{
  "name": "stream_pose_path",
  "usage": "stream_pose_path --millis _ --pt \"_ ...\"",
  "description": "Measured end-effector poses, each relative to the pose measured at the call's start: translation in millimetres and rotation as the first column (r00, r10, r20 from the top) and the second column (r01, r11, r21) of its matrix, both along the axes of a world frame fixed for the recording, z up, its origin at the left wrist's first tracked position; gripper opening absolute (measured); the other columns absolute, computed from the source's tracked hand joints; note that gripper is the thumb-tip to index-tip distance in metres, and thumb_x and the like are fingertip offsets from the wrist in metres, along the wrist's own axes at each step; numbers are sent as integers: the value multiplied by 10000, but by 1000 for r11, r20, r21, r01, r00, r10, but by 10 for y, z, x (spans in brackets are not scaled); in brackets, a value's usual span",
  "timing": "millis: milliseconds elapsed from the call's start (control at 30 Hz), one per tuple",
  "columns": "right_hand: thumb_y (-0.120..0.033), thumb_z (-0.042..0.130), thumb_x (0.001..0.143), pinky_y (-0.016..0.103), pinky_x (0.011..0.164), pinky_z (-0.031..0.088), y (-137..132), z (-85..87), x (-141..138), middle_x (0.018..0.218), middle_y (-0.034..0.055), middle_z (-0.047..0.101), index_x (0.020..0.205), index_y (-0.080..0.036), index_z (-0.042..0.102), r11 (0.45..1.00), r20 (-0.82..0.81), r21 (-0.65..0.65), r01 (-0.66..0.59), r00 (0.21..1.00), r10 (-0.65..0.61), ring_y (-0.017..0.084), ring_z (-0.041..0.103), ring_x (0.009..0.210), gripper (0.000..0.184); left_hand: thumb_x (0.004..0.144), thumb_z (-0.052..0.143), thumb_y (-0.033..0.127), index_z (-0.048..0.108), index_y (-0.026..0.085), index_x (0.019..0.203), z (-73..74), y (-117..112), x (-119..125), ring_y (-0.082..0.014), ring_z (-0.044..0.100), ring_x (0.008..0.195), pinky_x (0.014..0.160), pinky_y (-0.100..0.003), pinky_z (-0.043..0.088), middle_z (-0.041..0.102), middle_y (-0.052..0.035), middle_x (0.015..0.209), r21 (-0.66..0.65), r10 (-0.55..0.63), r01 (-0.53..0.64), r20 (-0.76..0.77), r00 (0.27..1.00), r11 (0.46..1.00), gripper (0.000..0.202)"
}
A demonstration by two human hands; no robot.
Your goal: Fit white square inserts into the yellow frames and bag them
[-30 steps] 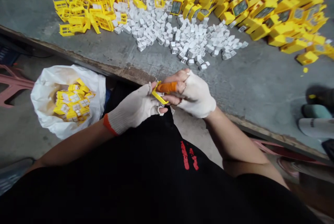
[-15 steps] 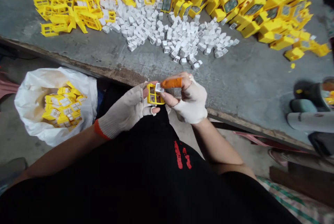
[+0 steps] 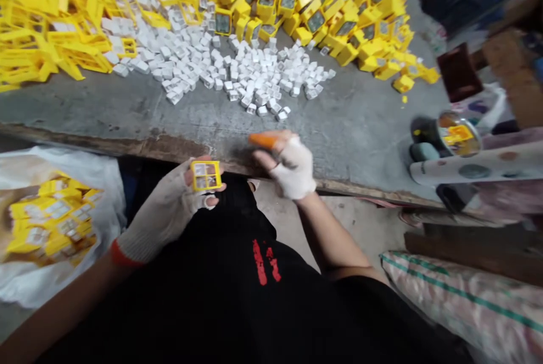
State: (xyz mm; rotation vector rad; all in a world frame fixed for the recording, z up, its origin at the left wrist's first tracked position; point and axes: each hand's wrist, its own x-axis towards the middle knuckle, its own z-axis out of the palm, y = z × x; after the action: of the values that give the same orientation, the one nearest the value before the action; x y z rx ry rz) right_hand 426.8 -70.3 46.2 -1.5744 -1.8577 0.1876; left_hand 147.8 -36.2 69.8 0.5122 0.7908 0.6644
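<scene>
My left hand (image 3: 169, 200), in a white fingerless glove with a red cuff, holds a small yellow plastic frame (image 3: 206, 176) split into square openings. At least one opening on its upper left looks filled by a white piece. My right hand (image 3: 292, 163), gloved alike, has an orange cover on its index finger. It hovers by the table's front edge, thumb and index finger apart, with nothing visible between them; the fingertips are a little blurred. Beyond it lies a pile of small white square caps (image 3: 258, 76).
Yellow frames (image 3: 51, 25) are heaped at the table's left, yellow housings with grey windows (image 3: 316, 20) at the back right. A white bag (image 3: 114, 183) of yellow pieces stands lower left. A jar (image 3: 460, 135) and a white cylinder (image 3: 475, 170) are at the right.
My right hand has let go of the white cap at the frame and moved away from it, toward the table edge. The frame stays in my left hand. The whole view has turned rightward.
</scene>
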Motion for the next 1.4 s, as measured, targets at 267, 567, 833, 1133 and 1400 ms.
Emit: stream_pose_path --millis 267,567,833,1133,1400 --pt "-327 796 960 602 1076 465 475 -10 676 1120 117 872 1194 -253 799 792 326 -268 549 825 -462 371 754 1148 245 810 1007 289 859 209 1128 61 141 -11 -229 841 800 651 -290 736 852 -44 1013 23 61 -59 -94 994 998 360" --pt "-207 652 999 537 1047 482 565 -151 508 1193 122 840 1115 -252 775 876 315 -241 418 887 -337 326 745 1138 175 712 1050 268 863 179 1088 92 141 122 -224 827 748 610 -291 720 844 -50 971 -9 72 -73 -113 991 997 429" --pt "-192 618 959 509 1015 533 351 -210 671 1109 78 836 1144 -268 797 889 121 -111 444 894 -431 284 751 1054 268 888 871 228 827 200 1110 26 165 155 -218 819 743 605 -291 709 858 -63 1008 17 101 -100 -79 992 995 228" --pt "-231 694 1003 604 1085 470 731 -152 563 1172 109 841 1078 -260 774 928 305 -154 340 910 -282 342 707 1183 114 934 812 194 813 193 1073 70 170 231 -209 804 754 607 -283 684 841 -72 1022 7 101 -101 -76 992 995 140" --pt "-288 693 1000 695 1064 467 653 -322 661 1132 138 835 985 -248 800 958 249 -41 284 931 -266 375 700 1132 115 986 831 376 819 185 1178 -34 107 259 -215 797 810 632 -278 645 828 -97 1089 70 63 -58 -63 996 996 272"
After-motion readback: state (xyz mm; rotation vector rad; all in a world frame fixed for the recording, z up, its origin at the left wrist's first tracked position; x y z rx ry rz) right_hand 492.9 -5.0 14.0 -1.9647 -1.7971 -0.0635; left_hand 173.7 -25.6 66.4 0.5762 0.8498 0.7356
